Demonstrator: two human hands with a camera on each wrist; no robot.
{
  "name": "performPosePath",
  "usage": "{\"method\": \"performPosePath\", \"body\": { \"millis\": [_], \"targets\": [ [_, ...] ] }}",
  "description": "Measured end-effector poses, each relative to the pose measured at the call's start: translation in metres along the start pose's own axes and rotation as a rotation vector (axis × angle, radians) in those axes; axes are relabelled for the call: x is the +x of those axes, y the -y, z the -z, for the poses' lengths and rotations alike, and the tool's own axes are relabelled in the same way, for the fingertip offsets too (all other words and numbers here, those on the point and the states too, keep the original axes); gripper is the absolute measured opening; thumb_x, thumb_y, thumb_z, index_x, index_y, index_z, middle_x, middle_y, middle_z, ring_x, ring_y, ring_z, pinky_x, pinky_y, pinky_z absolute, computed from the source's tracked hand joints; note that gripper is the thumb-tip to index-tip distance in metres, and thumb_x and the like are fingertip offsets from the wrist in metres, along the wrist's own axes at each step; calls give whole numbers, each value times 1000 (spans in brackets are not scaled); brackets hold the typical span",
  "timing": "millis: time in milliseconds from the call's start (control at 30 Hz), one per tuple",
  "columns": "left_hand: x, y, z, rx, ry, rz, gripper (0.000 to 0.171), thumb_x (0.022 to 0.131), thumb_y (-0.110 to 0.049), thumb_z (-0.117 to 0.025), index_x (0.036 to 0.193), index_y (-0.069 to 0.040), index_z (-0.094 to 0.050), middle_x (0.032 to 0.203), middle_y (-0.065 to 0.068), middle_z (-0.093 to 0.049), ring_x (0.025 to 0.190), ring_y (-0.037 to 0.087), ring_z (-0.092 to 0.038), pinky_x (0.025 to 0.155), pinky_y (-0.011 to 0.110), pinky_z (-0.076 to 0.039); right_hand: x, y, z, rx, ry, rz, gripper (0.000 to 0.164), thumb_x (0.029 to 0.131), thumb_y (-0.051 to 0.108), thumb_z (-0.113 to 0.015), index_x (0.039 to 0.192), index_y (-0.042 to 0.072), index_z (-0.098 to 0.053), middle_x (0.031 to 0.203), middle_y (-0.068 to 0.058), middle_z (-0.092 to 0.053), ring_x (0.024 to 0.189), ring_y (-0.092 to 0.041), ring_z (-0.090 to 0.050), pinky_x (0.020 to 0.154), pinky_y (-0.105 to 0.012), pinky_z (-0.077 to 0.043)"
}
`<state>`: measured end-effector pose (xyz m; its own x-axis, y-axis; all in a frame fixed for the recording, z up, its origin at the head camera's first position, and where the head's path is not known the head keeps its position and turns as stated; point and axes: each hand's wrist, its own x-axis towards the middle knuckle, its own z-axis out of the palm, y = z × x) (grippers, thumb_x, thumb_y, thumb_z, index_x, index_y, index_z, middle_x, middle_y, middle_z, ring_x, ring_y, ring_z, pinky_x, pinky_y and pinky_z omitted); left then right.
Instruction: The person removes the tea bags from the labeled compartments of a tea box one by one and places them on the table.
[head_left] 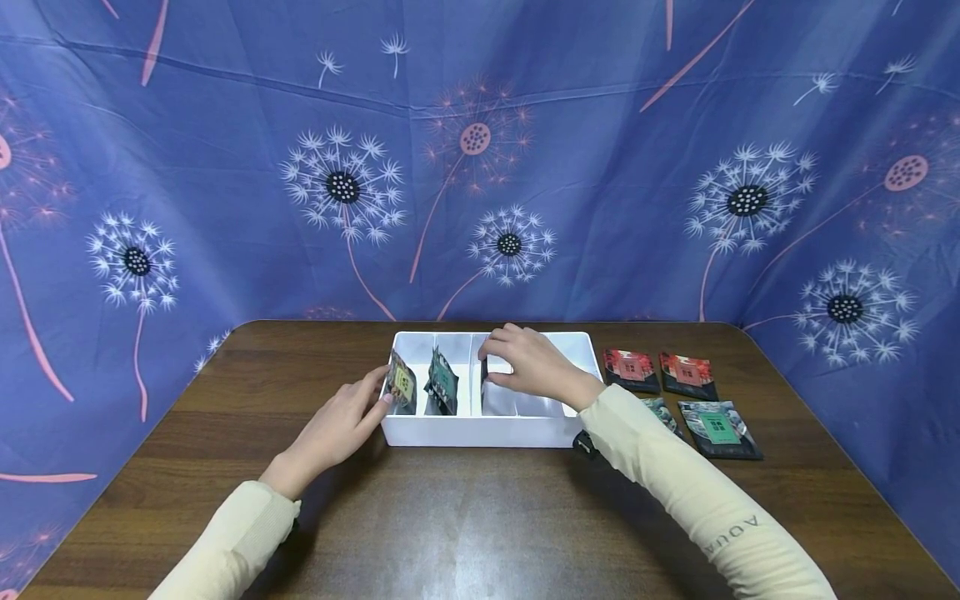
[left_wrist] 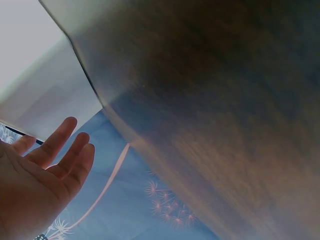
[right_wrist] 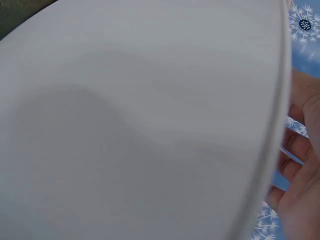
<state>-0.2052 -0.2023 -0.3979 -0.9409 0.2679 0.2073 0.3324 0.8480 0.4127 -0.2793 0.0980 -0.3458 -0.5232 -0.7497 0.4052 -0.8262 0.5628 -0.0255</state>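
Observation:
A white divided box (head_left: pixel 480 431) stands on the table. My right hand (head_left: pixel 528 362) reaches over it and pinches a dark packet (head_left: pixel 484 375), seen edge-on between thumb and fingers, in a middle compartment. Toward the left, a packet with a green label (head_left: pixel 443 383) stands upright in its compartment, and one with a yellow label (head_left: pixel 402 385) leans in the leftmost. At the box's left end, my left hand (head_left: pixel 337 425) has its fingertips by the rim, fingers loosely extended. In the right wrist view, the box wall (right_wrist: pixel 150 100) hides the packet from sight.
Right of the box lie two red-labelled packets (head_left: pixel 632 370) (head_left: pixel 687 375) and a green-labelled one (head_left: pixel 720 429). Another packet (head_left: pixel 660 412) is partly behind the right sleeve. A small black object (head_left: pixel 585 444) sits at the box's front right corner. A patterned blue cloth (head_left: pixel 600 167) hangs behind the table.

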Motion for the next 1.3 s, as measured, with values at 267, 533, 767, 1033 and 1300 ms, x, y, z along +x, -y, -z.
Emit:
{"method": "performPosePath", "body": {
  "millis": [267,533,767,1033,1300],
  "targets": [
    [0,0,1,-1,-5,-5,52,96,-44,-37,141,-20,-30,121,5,-59,115,28,-52,94,49,-39,-1,1,13,-28,-25,-4,22,77,24,-72,97,18,-66,96,4,-64,87,-15,-55,70,-31,-47],
    [-1,-1,1,-5,3,5,53,96,-46,-36,142,-20,-29,120,5,-60,115,28,-51,94,50,-39,-3,0,26,-47,-50,-28,22,77,26,-72,97,19,-66,96,5,-63,86,-14,-54,66,-31,-47],
    [-1,1,-1,-1,0,2,53,96,-45,-37,142,-20,-29,121,5,-59,116,29,-51,95,51,-38,-4,-1,41,-70,-73,-32,19,78,25,-70,95,19,-66,95,4,-63,85,-15,-55,63,-32,-48],
    [-1,1,0,-5,-2,3,52,96,-45,-36,142,-20,-29,121,5,-59,116,29,-51,94,50,-39,-9,-4,62,-70,-86,-48,18,79,23,-69,96,19,-66,96,5,-63,82,-14,-53,60,-29,-45],
    [0,2,-1,-8,-8,-7,53,96,-45,-37,142,-20,-29,118,4,-61,114,29,-52,94,51,-39,-20,-12,79,-90,-83,-94,20,79,25,-70,97,18,-66,98,2,-64,84,-16,-54,63,-32,-45]
  ]
}}
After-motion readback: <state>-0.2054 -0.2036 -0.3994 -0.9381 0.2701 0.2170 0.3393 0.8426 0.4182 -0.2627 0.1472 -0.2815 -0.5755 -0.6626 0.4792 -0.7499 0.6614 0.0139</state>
